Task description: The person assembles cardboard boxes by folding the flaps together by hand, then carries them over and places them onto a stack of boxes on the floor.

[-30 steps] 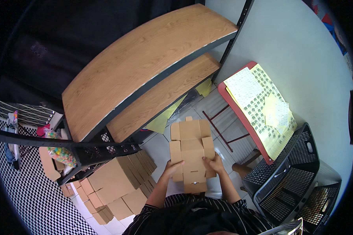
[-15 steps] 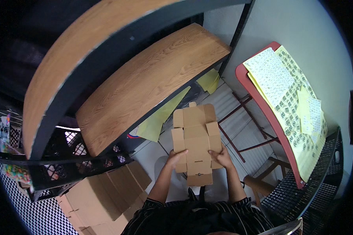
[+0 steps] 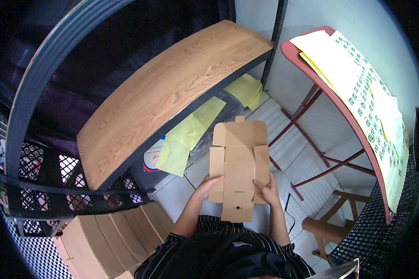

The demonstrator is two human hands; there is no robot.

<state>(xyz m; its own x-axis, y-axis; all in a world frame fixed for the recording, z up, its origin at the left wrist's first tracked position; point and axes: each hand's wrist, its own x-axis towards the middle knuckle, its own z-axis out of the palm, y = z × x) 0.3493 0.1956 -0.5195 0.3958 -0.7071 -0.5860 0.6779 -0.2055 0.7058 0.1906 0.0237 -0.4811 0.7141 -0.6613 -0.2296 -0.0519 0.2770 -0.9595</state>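
A partly unfolded brown cardboard box (image 3: 239, 173) is in front of my body, its lidded end pointing away from me. It has a tab at the far end, side panels along its length, and a small slit and a round hole toward the near end. My left hand (image 3: 205, 187) grips the left side panel, thumb on top and the other fingers mostly hidden beneath. On the opposite edge, my right hand (image 3: 268, 189) is closed on the right panel, its thumb lying over the cardboard. The box's underside is out of sight.
A wood-topped shelf (image 3: 172, 93) crosses the far left, with yellow sheets (image 3: 191, 137) below. Right stands a red table (image 3: 291, 55) bearing papers, above a wooden stool (image 3: 328, 228). Stacked cardboard boxes (image 3: 109, 237) lie lower left. A black mesh crate (image 3: 386, 223) is right.
The view has shifted, so the shelf and red table sit differently. The box's side panels look folded inward more, and its far side flaps less spread. Both hands still hold its sides.
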